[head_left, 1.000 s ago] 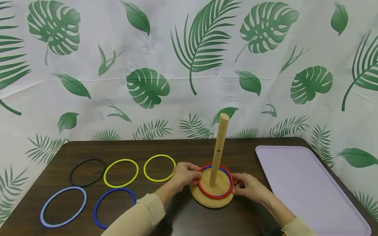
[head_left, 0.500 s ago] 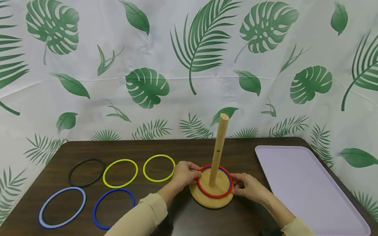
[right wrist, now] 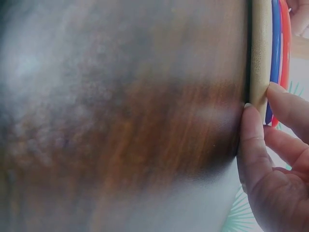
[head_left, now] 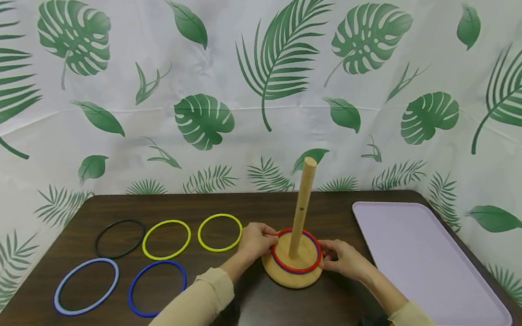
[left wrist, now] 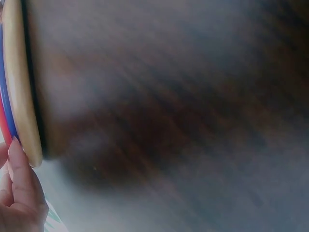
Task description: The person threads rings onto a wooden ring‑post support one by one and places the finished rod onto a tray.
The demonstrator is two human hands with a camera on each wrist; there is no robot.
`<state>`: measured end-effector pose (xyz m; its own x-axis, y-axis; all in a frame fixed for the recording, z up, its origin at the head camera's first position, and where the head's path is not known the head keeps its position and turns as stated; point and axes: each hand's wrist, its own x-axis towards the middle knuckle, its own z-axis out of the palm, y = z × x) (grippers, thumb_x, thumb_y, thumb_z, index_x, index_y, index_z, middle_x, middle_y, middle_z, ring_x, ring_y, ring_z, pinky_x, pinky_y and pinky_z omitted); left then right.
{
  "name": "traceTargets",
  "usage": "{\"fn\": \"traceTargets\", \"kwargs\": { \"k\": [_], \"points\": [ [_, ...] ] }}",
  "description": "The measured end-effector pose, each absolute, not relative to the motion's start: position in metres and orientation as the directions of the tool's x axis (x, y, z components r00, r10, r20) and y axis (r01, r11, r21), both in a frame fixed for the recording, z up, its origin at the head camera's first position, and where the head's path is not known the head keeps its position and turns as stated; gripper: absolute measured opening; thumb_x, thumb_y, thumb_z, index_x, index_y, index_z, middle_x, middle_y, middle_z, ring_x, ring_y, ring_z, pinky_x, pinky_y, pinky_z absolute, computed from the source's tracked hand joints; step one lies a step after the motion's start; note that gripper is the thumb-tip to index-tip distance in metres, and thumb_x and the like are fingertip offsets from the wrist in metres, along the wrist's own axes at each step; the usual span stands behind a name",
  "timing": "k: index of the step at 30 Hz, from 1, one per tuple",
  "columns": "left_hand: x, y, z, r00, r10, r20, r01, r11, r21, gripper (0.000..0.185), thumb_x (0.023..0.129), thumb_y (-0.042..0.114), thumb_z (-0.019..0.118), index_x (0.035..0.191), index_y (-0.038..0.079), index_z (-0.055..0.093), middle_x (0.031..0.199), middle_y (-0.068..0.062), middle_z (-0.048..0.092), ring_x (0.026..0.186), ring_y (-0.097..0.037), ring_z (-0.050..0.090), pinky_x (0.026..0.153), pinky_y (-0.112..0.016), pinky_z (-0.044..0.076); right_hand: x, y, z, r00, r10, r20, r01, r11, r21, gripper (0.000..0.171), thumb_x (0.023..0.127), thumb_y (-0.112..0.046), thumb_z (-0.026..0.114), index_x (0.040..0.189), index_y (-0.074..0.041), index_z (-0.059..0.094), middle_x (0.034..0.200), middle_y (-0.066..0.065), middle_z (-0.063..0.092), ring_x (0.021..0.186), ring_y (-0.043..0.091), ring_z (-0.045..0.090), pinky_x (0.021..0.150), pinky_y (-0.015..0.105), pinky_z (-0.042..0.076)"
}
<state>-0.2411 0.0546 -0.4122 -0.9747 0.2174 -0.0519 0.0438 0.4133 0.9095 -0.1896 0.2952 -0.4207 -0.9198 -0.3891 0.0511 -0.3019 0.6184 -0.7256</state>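
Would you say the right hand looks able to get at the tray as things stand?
Probably yes: the tray lies close beside the right hand, with nothing visible blocking the way, though its fingertips are at the wooden base and would likely have to leave it first.

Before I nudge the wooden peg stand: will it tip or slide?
Pushed low, the peg stand probably slides: its base is broad and round. Pushed high, it may tip, since the post is tall. The red ring around the post would likely travel along.
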Motion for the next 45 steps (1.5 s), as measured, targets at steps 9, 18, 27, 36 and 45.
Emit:
{"fn": "traceTargets", "kwargs": {
  "k": [9, 18, 27, 36, 45],
  "points": [
    [-0.238, 0.051, -0.410, -0.970, 0.233, -0.063, 0.036, 0.397, 0.917, 0.010, 0.084, 0.008, 0.069, 0.088, -0.001, 0.071, 0.076, -0.009, 0.070, 0.061, -0.014, 0.065, 0.054, -0.024, 0.055, -0.189, 0.295, -0.423, -0.919, -0.392, 0.050, -0.300, 0.611, -0.732, 0.048, 0.080, -0.003, 0.069, 0.120, 0.017, 0.053, 0.091, 0.013, 0.064, 0.077, 0.004, 0.056, 0.069, 0.019, 0.050],
    [-0.238, 0.021, -0.403, -0.950, 0.306, -0.062, 0.041, 0.318, 0.947, 0.016, 0.086, 0.005, 0.066, 0.098, -0.004, 0.068, 0.087, -0.013, 0.069, 0.073, -0.022, 0.067, 0.062, -0.029, 0.058, -0.188, 0.294, -0.421, -0.920, -0.386, 0.058, -0.302, 0.610, -0.732, 0.048, 0.080, -0.003, 0.070, 0.120, 0.017, 0.053, 0.091, 0.014, 0.064, 0.078, 0.005, 0.056, 0.070, 0.020, 0.050],
    [-0.238, -0.041, -0.396, -0.916, 0.395, -0.067, 0.081, 0.345, 0.935, 0.023, 0.090, 0.009, 0.062, 0.106, -0.006, 0.064, 0.096, -0.019, 0.066, 0.089, -0.031, 0.065, 0.071, -0.035, 0.058, -0.190, 0.295, -0.421, -0.916, -0.398, 0.049, -0.301, 0.602, -0.739, 0.048, 0.080, -0.003, 0.069, 0.120, 0.017, 0.051, 0.091, 0.013, 0.063, 0.078, 0.003, 0.055, 0.070, 0.019, 0.049],
    [-0.235, -0.105, -0.392, -0.913, 0.390, -0.115, 0.068, 0.426, 0.902, 0.031, 0.091, 0.015, 0.062, 0.112, -0.007, 0.062, 0.102, -0.017, 0.065, 0.092, -0.029, 0.064, 0.074, -0.036, 0.057, -0.190, 0.295, -0.422, -0.917, -0.396, 0.043, -0.297, 0.608, -0.737, 0.049, 0.080, -0.003, 0.069, 0.120, 0.017, 0.052, 0.091, 0.013, 0.064, 0.078, 0.003, 0.055, 0.070, 0.019, 0.050],
    [-0.232, -0.156, -0.394, -0.930, 0.338, -0.141, 0.024, 0.441, 0.897, 0.036, 0.092, 0.017, 0.061, 0.115, -0.010, 0.058, 0.105, -0.019, 0.064, 0.095, -0.026, 0.063, 0.079, -0.038, 0.056, -0.190, 0.294, -0.421, -0.918, -0.396, 0.032, -0.291, 0.616, -0.732, 0.050, 0.080, -0.004, 0.069, 0.121, 0.017, 0.051, 0.092, 0.014, 0.064, 0.078, 0.004, 0.056, 0.070, 0.020, 0.050]
  ]
}}
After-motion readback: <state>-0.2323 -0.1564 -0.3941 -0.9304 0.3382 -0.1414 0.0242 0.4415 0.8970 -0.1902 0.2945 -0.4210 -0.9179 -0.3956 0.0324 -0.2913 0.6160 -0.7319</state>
